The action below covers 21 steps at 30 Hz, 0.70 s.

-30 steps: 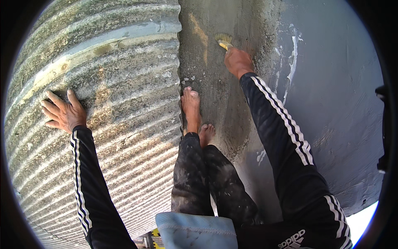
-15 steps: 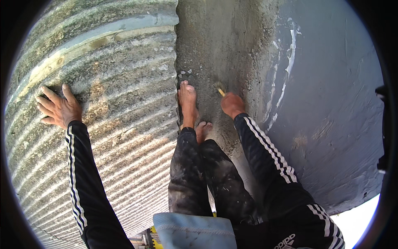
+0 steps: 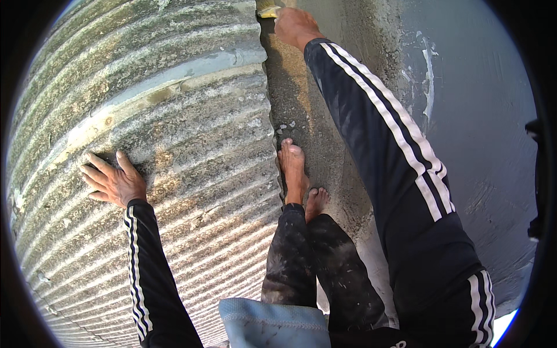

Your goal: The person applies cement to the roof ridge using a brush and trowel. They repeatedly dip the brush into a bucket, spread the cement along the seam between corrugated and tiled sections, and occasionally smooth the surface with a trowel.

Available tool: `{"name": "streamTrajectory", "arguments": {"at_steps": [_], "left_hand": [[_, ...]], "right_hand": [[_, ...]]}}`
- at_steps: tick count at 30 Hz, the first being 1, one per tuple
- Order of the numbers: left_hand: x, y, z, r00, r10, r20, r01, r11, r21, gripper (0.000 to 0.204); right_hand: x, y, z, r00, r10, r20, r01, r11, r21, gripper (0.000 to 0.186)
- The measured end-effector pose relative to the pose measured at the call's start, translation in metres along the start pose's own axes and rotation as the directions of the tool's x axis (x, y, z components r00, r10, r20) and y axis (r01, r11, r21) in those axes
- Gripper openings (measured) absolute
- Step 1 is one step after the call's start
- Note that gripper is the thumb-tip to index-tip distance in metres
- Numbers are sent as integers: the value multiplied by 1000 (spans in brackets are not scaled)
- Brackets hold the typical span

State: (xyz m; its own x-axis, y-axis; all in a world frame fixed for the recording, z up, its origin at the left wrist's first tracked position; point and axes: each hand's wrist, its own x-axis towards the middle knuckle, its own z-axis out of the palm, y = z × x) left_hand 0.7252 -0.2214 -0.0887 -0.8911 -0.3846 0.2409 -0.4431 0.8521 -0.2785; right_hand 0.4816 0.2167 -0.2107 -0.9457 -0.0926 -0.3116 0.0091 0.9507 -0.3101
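Note:
My left hand (image 3: 119, 181) lies on the corrugated roof sheet (image 3: 191, 145), its fingers spread over the ridges with nothing in them. Far ahead, near the top of the view, my right hand (image 3: 297, 28) is closed round a paintbrush (image 3: 268, 10) with a yellowish handle. The brush is at the sheet's ragged edge, over the concrete gutter (image 3: 336, 40). Its bristles are partly cut off by the upper rim of the view, so I cannot tell whether they touch the surface.
My bare feet (image 3: 294, 165) stand in the narrow concrete channel beside the sheet's edge. Small pale chips (image 3: 284, 127) lie just ahead of them. On the right rises a smooth grey wall (image 3: 481, 133) with a whitish streak (image 3: 428, 81).
My right arm has stretched far forward and slightly left, carrying the brush from beside my feet to the sheet's edge. The view has shifted; my left hand stays on the sheet.

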Motion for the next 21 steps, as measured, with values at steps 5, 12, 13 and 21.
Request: {"name": "streamTrajectory", "arguments": {"at_steps": [5, 12, 13, 21], "left_hand": [[-1, 0, 1, 1000, 16, -8, -16, 1000, 15, 86], [-2, -1, 4, 1000, -4, 18, 4, 1000, 12, 87], [-3, -2, 5, 999, 27, -25, -27, 1000, 16, 87], [-2, -5, 10, 1000, 21, -11, -20, 998, 62, 89]], "right_hand": [[-141, 5, 12, 927, 87, 364, -76, 996, -45, 34], [-172, 24, -26, 995, -48, 91, 46, 999, 28, 37], [-139, 24, -22, 995, -84, -60, 87, 995, 52, 36], [-183, 22, 7, 935, -73, 347, 83, 996, -13, 23]]}}
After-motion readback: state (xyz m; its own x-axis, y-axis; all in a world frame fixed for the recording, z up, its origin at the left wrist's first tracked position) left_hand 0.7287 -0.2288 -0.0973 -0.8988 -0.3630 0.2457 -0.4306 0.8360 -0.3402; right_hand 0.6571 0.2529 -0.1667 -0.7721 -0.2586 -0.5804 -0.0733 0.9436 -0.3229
